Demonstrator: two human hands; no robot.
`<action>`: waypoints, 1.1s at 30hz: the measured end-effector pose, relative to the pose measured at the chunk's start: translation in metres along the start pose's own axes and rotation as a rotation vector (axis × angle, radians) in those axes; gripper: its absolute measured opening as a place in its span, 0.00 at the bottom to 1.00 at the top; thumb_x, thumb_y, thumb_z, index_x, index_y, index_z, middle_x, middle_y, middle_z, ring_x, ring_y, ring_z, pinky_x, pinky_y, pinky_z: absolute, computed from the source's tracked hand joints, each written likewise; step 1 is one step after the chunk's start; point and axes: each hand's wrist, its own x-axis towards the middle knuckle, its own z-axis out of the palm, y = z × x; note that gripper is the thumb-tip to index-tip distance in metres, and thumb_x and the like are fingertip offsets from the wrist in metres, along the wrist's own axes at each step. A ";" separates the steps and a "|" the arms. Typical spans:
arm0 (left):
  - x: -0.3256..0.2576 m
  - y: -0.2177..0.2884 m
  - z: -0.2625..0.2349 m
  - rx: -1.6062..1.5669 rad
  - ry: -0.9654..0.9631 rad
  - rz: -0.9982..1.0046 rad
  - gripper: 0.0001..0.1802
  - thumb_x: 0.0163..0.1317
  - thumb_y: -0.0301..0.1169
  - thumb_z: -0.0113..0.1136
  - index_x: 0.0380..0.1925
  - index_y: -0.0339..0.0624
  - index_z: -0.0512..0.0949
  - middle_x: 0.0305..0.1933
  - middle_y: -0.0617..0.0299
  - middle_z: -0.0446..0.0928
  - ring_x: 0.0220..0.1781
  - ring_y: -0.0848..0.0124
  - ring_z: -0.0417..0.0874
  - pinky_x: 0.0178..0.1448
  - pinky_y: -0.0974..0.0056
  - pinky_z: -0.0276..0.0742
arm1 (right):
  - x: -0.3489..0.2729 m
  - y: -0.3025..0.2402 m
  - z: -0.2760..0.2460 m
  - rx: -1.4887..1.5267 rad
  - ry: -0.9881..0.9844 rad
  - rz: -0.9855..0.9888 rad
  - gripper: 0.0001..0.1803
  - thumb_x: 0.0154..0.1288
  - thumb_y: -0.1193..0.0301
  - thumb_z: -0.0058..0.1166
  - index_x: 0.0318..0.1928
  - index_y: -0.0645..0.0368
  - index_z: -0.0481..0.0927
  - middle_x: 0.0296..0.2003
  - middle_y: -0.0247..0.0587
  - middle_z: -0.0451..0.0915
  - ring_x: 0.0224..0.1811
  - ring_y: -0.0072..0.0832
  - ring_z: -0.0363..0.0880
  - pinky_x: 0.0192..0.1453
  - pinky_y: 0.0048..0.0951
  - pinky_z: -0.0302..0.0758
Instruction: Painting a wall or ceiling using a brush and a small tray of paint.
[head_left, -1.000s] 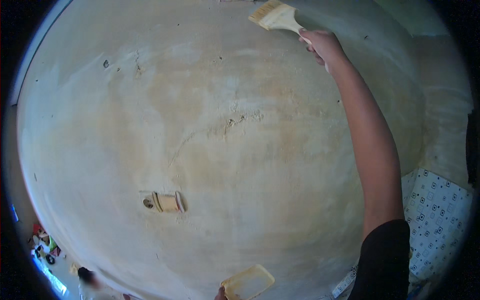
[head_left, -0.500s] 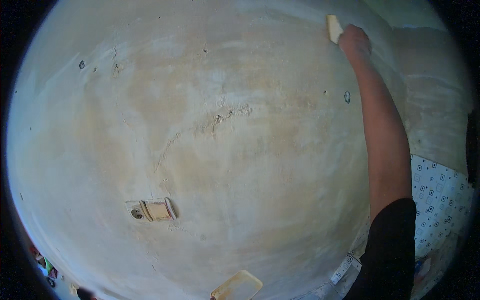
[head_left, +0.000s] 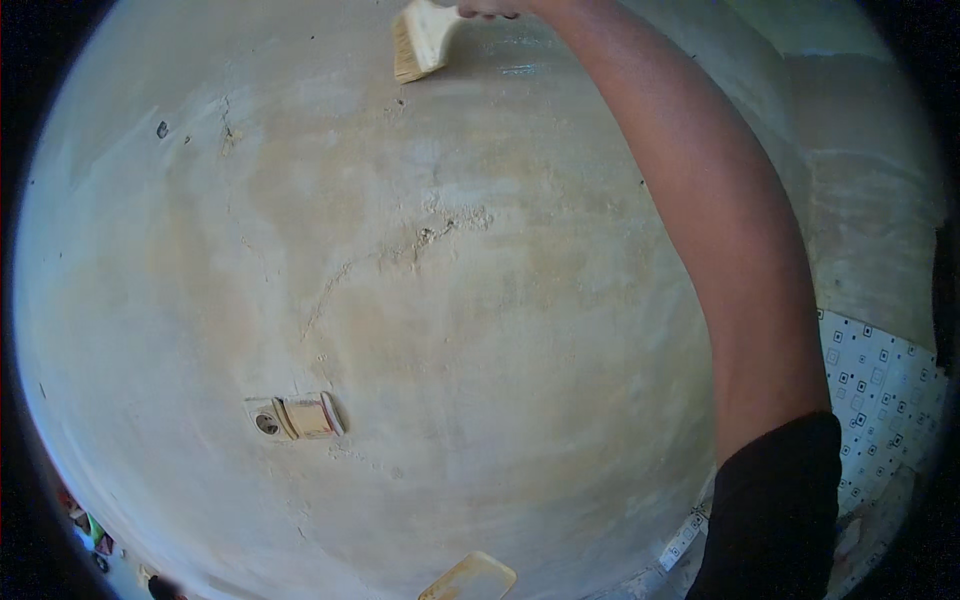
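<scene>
A wide paint brush with a pale handle and tan bristles is pressed to the plastered wall near the top of the view. My right hand grips its handle, with only part of the fingers showing at the upper edge. A wet, shiny streak lies on the wall right of the bristles. At the bottom edge, a cream-coloured shallow tray shows in part. Whatever bears it is out of sight, and my left hand does not show.
An electrical socket sits low on the wall beside a switch plate. Cracks and rough patches mark the plaster. Patterned tiles cover the lower right. Colourful items lie at the lower left.
My right hand has swept the brush leftward along the top of the wall, leaving a wet streak. The tray sits slightly lower in the view.
</scene>
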 end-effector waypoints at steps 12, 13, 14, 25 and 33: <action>0.029 -0.029 0.052 -0.032 0.056 -0.022 0.37 0.52 0.68 0.39 0.51 0.54 0.66 0.37 0.64 0.71 0.31 0.70 0.72 0.22 0.70 0.66 | -0.056 0.285 -0.043 0.091 -0.229 0.561 0.14 0.49 0.56 0.54 0.24 0.54 0.79 0.14 0.32 0.70 0.08 0.18 0.54 0.14 0.25 0.55; 0.029 -0.034 0.059 -0.030 0.060 -0.028 0.37 0.52 0.68 0.39 0.51 0.54 0.66 0.37 0.64 0.71 0.31 0.70 0.72 0.22 0.70 0.66 | -0.056 0.309 -0.049 -0.066 -0.195 0.569 0.13 0.49 0.58 0.54 0.26 0.55 0.79 0.18 0.35 0.74 0.12 0.21 0.62 0.17 0.27 0.62; 0.029 -0.038 0.065 -0.029 0.064 -0.035 0.37 0.51 0.68 0.40 0.51 0.54 0.66 0.37 0.64 0.71 0.31 0.70 0.72 0.22 0.70 0.66 | -0.054 0.333 -0.053 -0.225 -0.159 0.575 0.13 0.50 0.60 0.53 0.29 0.56 0.80 0.22 0.39 0.77 0.16 0.24 0.71 0.21 0.29 0.68; 0.026 -0.062 0.147 -0.115 0.242 -0.033 0.38 0.51 0.68 0.41 0.52 0.52 0.65 0.39 0.62 0.71 0.31 0.69 0.72 0.22 0.70 0.68 | -0.037 0.313 -0.008 -0.735 0.073 0.484 0.13 0.55 0.64 0.52 0.38 0.58 0.79 0.33 0.44 0.78 0.38 0.33 0.78 0.39 0.33 0.76; 0.033 -0.080 0.177 -0.069 0.171 0.005 0.38 0.52 0.67 0.40 0.53 0.53 0.64 0.44 0.61 0.71 0.39 0.66 0.71 0.33 0.65 0.72 | -0.045 0.228 -0.028 -0.106 0.081 0.233 0.14 0.54 0.68 0.50 0.40 0.62 0.77 0.39 0.49 0.77 0.45 0.35 0.76 0.46 0.34 0.73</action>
